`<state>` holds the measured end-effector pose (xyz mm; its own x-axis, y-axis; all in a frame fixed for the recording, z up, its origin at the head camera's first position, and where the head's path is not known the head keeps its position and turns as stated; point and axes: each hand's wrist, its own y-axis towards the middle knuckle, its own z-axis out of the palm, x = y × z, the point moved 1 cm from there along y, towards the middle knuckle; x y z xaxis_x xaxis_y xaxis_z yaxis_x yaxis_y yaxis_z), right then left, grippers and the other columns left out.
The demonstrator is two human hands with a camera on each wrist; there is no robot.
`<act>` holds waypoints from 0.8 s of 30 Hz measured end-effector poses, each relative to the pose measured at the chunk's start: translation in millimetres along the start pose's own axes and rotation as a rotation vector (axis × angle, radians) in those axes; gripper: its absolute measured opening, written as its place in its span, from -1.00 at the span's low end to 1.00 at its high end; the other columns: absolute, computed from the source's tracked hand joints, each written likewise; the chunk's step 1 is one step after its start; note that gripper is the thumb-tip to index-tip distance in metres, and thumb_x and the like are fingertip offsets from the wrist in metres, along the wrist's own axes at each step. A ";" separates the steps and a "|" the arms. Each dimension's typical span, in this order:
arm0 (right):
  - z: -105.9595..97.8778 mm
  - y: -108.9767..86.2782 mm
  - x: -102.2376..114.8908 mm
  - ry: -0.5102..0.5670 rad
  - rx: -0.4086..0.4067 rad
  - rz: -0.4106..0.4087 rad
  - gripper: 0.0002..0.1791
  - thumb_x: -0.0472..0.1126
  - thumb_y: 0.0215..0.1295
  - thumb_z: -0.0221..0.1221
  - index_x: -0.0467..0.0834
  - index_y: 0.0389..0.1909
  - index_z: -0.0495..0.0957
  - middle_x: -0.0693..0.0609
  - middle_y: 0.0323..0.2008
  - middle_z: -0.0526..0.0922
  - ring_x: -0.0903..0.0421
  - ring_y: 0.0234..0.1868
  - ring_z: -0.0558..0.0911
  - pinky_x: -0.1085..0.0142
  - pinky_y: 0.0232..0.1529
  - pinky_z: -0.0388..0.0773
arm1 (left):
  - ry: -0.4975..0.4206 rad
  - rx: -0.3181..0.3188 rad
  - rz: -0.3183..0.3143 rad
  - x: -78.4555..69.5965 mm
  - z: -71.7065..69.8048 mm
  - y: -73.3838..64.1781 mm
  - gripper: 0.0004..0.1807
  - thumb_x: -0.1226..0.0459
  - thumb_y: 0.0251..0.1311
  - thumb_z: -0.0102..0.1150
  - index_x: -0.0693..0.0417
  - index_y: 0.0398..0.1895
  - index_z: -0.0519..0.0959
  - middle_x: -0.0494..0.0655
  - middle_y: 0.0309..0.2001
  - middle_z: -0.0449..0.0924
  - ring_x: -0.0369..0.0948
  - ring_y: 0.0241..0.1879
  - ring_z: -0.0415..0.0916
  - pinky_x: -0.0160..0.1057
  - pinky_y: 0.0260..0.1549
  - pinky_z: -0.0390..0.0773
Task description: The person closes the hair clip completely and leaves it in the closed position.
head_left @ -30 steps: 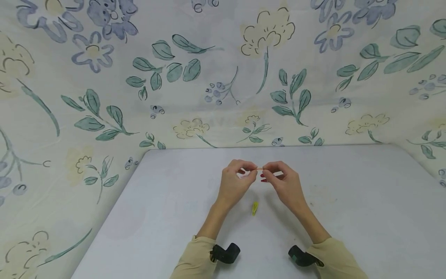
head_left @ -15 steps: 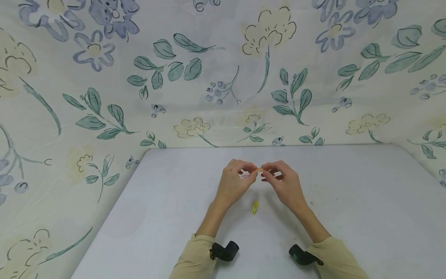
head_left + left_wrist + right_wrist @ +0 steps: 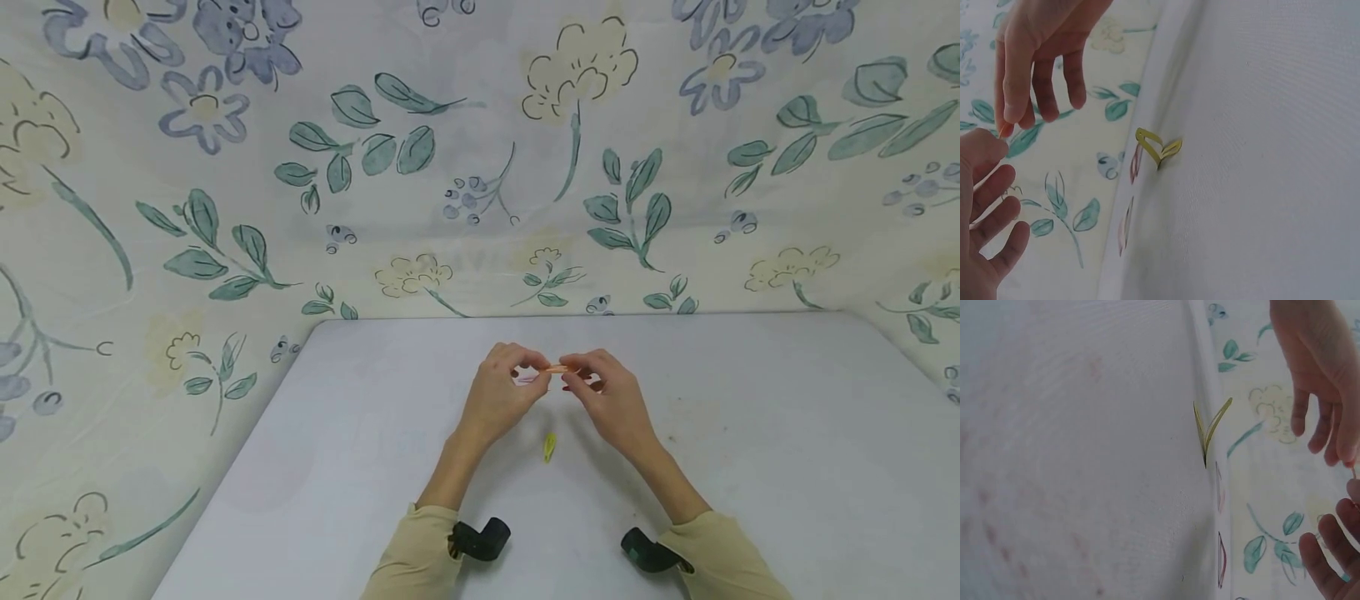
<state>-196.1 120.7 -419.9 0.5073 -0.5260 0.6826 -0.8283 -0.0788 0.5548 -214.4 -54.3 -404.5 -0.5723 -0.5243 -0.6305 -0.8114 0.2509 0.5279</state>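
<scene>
Both hands meet over the far half of the white table. Between them is a small, slim orange hair clip, held at one end by each hand. The left hand pinches its left end with thumb and forefinger. At the right end, the right hand does the same. Fingers cover much of the clip, and in the wrist views only a thin orange sliver shows. A yellow snap hair clip lies on the table nearer the person; its two arms spread apart in the left wrist view.
Farther back lie a pinkish clip and a dark red clip, partly hidden by the hands in the head view. Floral fabric hangs behind the white table. Black cameras sit at both wrists.
The orange clip shows as a thin line at first, then as two strands, and now as a broader strip. The right hand has shifted very slightly left; the yellow clip stays put.
</scene>
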 end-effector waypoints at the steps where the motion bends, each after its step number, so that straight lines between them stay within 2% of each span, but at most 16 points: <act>1: 0.2 -0.1 -0.1 -0.010 0.005 0.004 -0.75 -0.33 0.24 0.31 -0.21 -0.05 0.66 -0.01 -0.22 0.63 0.11 -0.22 0.63 0.38 -0.28 0.60 | 0.011 0.002 0.004 0.4 -0.3 -0.1 -0.92 0.31 0.14 0.35 0.06 -0.30 0.68 -0.15 -0.31 0.64 -0.18 -0.17 0.47 -0.13 -0.18 0.56; 10: 1.7 1.0 -0.7 -0.093 0.048 0.006 -0.75 -0.33 0.22 0.33 -0.22 -0.07 0.67 -0.02 -0.23 0.63 0.08 -0.21 0.62 0.21 -0.23 0.65 | 0.088 0.045 -0.020 4.0 -0.9 0.4 -0.93 0.29 0.15 0.34 0.04 -0.30 0.69 -0.13 -0.29 0.66 -0.18 -0.16 0.45 -0.20 -0.22 0.51; 14: 3.0 2.8 -3.5 -0.125 0.078 0.010 -0.76 -0.32 0.23 0.33 -0.22 -0.07 0.66 -0.02 -0.24 0.62 0.08 -0.21 0.61 0.19 -0.21 0.66 | 0.108 0.075 -0.037 6.5 -1.0 1.8 -0.93 0.29 0.15 0.33 0.04 -0.30 0.69 -0.13 -0.28 0.66 -0.15 -0.14 0.47 -0.18 -0.21 0.52; 24: 0.6 17.1 -7.5 -0.250 0.210 -0.039 -0.79 -0.29 0.20 0.35 -0.18 -0.13 0.67 0.01 -0.28 0.61 0.07 -0.26 0.58 0.19 -0.20 0.62 | 0.196 0.177 -0.063 10.0 -4.2 12.0 -0.91 0.24 0.18 0.31 0.03 -0.28 0.70 -0.12 -0.23 0.66 -0.14 -0.12 0.48 -0.16 -0.16 0.54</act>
<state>-214.3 122.8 -415.8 0.4868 -0.7087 0.5107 -0.8537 -0.2620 0.4501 -229.4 -60.0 -402.1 -0.5005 -0.6863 -0.5277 -0.8625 0.3425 0.3726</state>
